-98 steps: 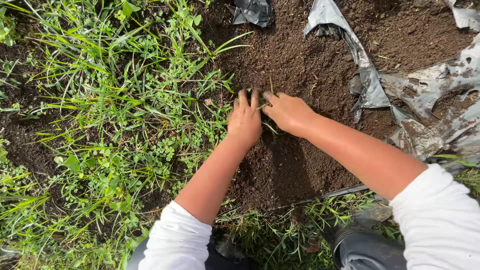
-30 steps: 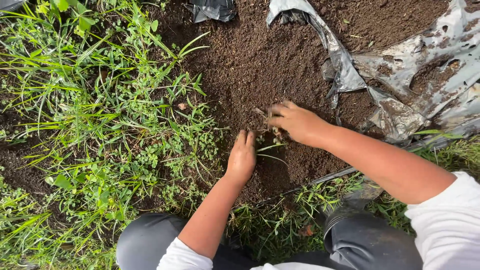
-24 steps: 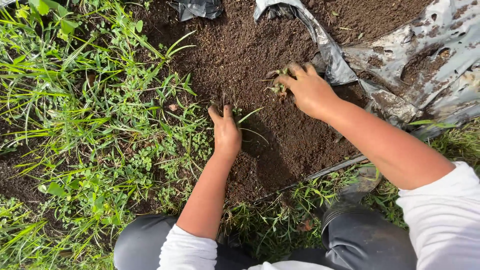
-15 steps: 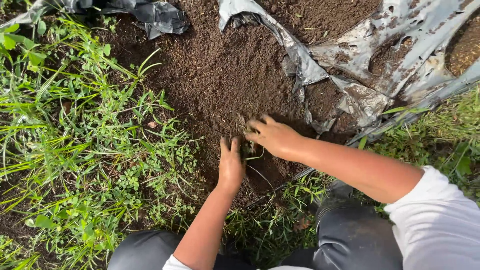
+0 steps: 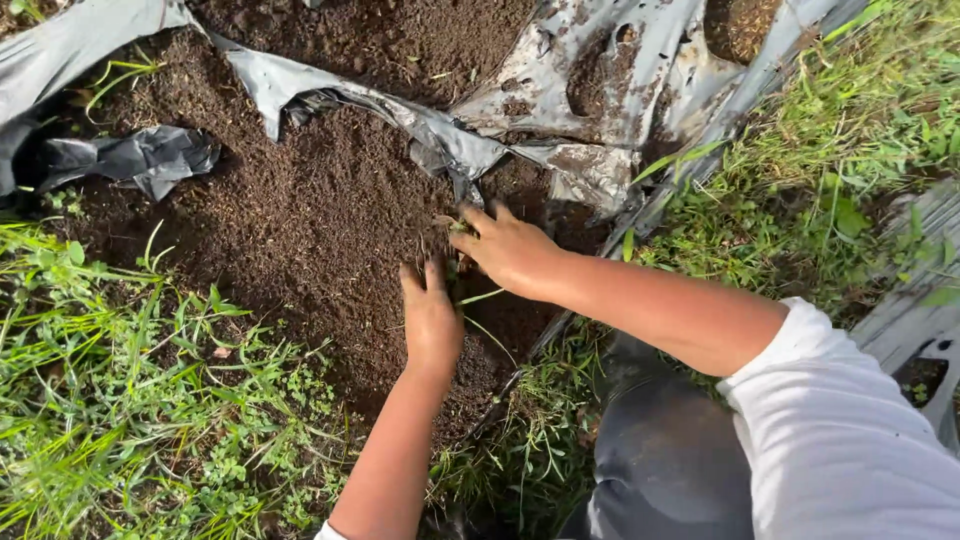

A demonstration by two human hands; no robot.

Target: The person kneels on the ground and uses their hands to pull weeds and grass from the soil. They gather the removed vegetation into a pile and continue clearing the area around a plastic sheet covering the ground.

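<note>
The right hand (image 5: 515, 250) is curling its fingertips into the dark soil (image 5: 320, 220), pinching a small green seedling (image 5: 458, 228) at the far edge of the patch; whether the fingers are fully closed on the stem I cannot tell, as soil is hiding the tips. The left hand (image 5: 432, 322) is lying palm down, fingers loosely spread and grasping nothing, pressing on the soil just beside the right hand and nearly touching it. A thin green blade (image 5: 482, 297) is lying between the two hands. Torn grey plastic sheeting (image 5: 440, 135) is crumpling along the far edge of the soil, just beyond the right fingertips. Grass and weeds (image 5: 130, 400) are bordering the soil's left edge, and more grass (image 5: 850, 150) is growing past the sheeting on the right.
</note>
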